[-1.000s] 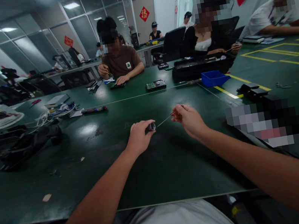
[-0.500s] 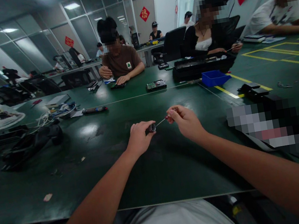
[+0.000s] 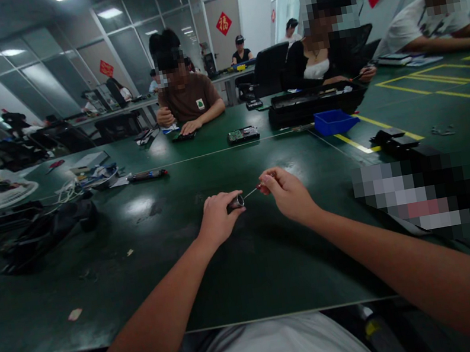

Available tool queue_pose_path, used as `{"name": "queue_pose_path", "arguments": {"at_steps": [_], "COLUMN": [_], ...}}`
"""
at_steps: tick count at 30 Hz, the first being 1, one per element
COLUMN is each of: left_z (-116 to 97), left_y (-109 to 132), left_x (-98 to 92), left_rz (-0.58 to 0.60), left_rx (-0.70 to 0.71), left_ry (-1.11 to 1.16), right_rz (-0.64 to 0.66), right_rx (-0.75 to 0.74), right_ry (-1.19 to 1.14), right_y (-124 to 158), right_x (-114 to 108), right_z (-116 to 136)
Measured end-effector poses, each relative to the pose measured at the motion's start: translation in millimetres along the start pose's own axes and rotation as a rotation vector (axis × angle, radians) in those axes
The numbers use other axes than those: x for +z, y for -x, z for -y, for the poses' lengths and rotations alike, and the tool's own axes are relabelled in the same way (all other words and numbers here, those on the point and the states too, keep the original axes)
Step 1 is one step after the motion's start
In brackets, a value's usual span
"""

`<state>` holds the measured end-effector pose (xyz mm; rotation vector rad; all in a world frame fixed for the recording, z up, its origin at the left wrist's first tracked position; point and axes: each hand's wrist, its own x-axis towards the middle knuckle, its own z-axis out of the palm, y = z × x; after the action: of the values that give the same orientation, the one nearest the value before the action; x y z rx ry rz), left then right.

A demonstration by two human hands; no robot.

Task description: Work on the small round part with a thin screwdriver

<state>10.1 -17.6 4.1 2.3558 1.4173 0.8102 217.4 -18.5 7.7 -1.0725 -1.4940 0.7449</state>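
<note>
My left hand is closed round a short dark cylinder whose round, pale-rimmed end faces right. In my right hand is a screwdriver with a red handle, pinched between thumb and fingers. Its thin metal shaft points left and down, and the tip is at the rim of the cylinder; whether it reaches inside I cannot tell. Both hands are held above the green table, near its middle. My fingers hide most of the cylinder and part of the screwdriver handle.
A blue bin and a green circuit-board drive lie ahead. Black parts are at the right, more black parts and a dark tube-like tool at the left. A co-worker sits opposite; others sit right.
The whole view has shifted slightly. My hands keep nearly the same pose, with the screwdriver still at the cylinder's end.
</note>
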Motion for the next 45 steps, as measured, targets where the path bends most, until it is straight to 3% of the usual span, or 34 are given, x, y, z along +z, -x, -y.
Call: {"name": "queue_pose_path", "arguments": {"at_steps": [7,14,21,28,34,38,42,45], "left_z": [2,2,3,4,10,-2,-19,-27], "left_y": [0,1,1,0,-7,-6,-1,1], "left_x": [1.4,1.0,1.4,3.2,3.4,-12.6,-28.5,-29.2], "left_rz": [0.012,0.036,0.072,0.025,-0.091,0.005,0.145,0.293], "left_rx": [0.002,-0.006,-0.036,-0.110,-0.257,-0.274,-0.124,0.028], "left_ry": [0.013,0.026,0.049,0.206,0.558,0.517,0.240,0.087], "right_rz": [-0.118,-0.006,-0.037,-0.056,-0.064,-0.046,-0.042,0.001], "right_rx": [-0.163,-0.197,-0.181,-0.158,-0.140,-0.159,-0.160,-0.098], "right_ry": [0.188,0.238,0.347,0.359,0.329,0.376,0.451,0.446], "right_y": [6,7,3,1,1,-1,-3,-2], "right_x": [-9,-9,-12,-12,-13,-12,-13,-13], "right_z": [19,16,17,16,16,14,17,22]}}
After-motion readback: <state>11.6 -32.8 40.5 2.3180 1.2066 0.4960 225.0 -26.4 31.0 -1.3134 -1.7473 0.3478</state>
